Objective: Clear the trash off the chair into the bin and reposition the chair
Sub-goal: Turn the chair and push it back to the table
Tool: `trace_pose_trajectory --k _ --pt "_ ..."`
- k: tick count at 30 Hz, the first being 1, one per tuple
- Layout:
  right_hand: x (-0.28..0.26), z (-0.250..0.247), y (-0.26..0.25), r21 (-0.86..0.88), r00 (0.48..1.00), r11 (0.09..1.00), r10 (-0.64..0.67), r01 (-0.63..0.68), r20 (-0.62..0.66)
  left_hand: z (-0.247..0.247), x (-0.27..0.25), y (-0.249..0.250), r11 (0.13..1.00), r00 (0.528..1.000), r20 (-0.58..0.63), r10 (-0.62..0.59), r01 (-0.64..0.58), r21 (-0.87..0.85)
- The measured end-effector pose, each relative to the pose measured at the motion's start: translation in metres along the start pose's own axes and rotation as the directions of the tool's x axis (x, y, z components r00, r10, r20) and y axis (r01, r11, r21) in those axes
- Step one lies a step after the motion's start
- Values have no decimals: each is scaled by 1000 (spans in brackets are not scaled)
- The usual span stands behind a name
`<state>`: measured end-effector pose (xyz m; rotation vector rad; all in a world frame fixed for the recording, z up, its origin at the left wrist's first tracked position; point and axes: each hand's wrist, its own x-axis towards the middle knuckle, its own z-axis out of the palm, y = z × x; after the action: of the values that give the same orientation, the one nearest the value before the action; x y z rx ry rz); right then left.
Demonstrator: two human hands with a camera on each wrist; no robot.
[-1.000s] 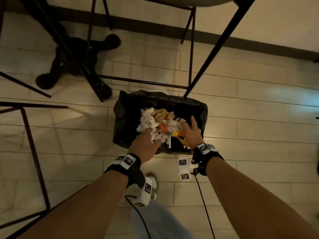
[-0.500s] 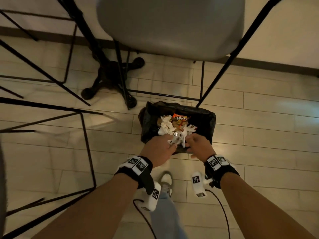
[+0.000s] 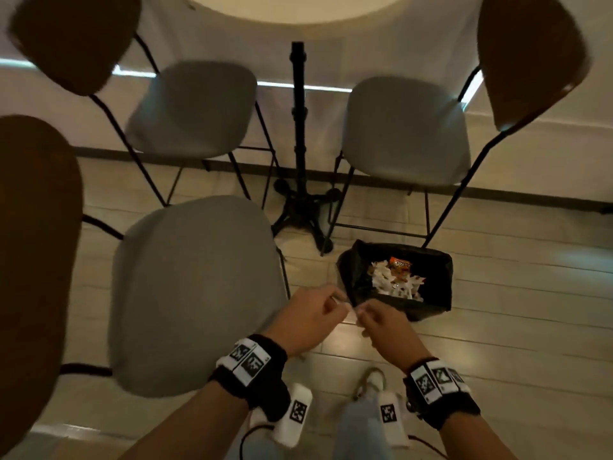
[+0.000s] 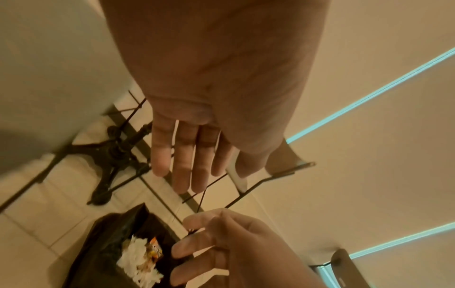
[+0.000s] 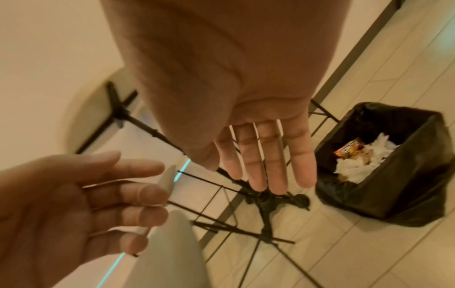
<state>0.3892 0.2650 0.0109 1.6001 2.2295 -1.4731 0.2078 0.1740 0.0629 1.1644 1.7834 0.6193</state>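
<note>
The bin (image 3: 431, 303) is lined with a black bag and stands on the floor at right. White crumpled paper (image 3: 394, 283) and an orange snack wrapper (image 3: 400, 264) lie inside it; both wrist views show the same trash (image 5: 357, 161) in the bin (image 4: 103, 253). The nearest grey chair seat (image 3: 195, 293) sits bare at left, its brown backrest (image 3: 33, 260) at the frame edge. My left hand (image 3: 315, 313) and right hand (image 3: 381, 323) hover side by side just short of the bin, fingers relaxed and holding nothing. The wrist views show the left hand's fingers (image 4: 187, 161) and the right hand's fingers (image 5: 270, 161) straight.
Two more grey chairs (image 3: 192, 107) (image 3: 408, 131) stand under a round table (image 3: 295, 8) on a black pedestal base (image 3: 300, 207). Thin black chair legs (image 3: 444, 214) run close behind the bin. My shoe (image 3: 373, 381) is on the tiled floor (image 3: 530, 327) below my hands.
Both hands let go of the trash in the bin and drew back, now empty. My view has risen and swung left, bringing the grey chairs and table into sight.
</note>
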Motion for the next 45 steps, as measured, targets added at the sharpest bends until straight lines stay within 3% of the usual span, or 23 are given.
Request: trace_pose_trajectory --k 3,10,16,18,21,23,26,28,30,33,36,39,41,45 --pt "-44 32 -63 -20 993 994 -110 111 41 -63 -56 5 998 999 -36 33 -32 46" --pt "-99 83 -178 -38 937 941 -330 336 110 -201 -134 20 913 977 -129 167 -104 396" --pt "-143 131 -266 -15 891 892 -451 453 50 -301 -183 7 875 990 -59 131 -87 476" --pt "-159 156 -302 3 875 879 -476 477 87 -338 -197 -6 860 994 -18 112 -87 504" --pt "-181 201 -362 9 850 877 -468 480 242 -395 -216 -31 811 993 104 63 -112 574" --pt "-194 238 -401 17 821 871 -469 491 326 -429 -226 -53 744 988 152 12 -110 659" --pt "-203 295 -439 -81 802 837 -485 541 348 -465 -224 -102 489 975 220 27 -205 848" --pt "-200 326 -445 -271 852 812 -458 517 254 -476 -219 -138 375 944 330 -16 -300 877" --pt "-198 340 -444 -426 908 806 -404 412 112 -483 -216 -169 314 910 414 -13 -389 866" --pt "-202 340 -442 -571 908 733 -415 369 55 -490 -220 -204 296 884 453 120 -467 833" --pt "-210 338 -441 -541 903 755 -430 371 19 -488 -223 -219 280 859 449 247 -507 815" --pt "-214 335 -433 -502 907 786 -420 361 -7 -480 -221 -228 346 851 404 337 -510 787" --pt "-217 327 -428 -497 912 795 -409 349 -14 -471 -221 -233 345 827 364 429 -523 779" --pt "-225 294 -398 -496 948 838 -306 225 -87 -434 -226 -225 364 798 284 532 -518 774"
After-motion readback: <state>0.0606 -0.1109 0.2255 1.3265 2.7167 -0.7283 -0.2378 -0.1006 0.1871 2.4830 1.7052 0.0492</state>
